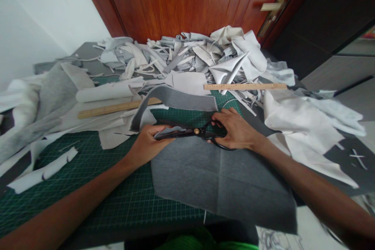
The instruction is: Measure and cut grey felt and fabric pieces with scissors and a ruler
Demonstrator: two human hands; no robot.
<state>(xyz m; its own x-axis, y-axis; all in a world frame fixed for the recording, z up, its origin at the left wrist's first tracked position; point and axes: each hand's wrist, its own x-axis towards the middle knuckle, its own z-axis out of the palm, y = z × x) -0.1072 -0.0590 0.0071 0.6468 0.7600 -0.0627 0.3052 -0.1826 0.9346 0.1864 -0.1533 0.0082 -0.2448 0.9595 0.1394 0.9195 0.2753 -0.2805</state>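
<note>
My right hand [238,129] grips the handles of a pair of black scissors [197,131], whose blades point left. The blades lie along the edge of a dark grey fabric sheet [190,168], which hangs toward the table's front edge. My left hand [149,142] pinches the grey fabric near the blade tips, its fingers partly hidden under it. Beyond the scissors a grey strip of fabric [187,98] curls up and arches over the mat, its left end bending down near my left hand.
A green gridded cutting mat [117,187] covers much of the table. At the back lies a heap of white and grey scraps [187,52]. One wooden ruler [246,86] rests before it, another ruler [114,108] at left. White fabric [304,125] spreads at right.
</note>
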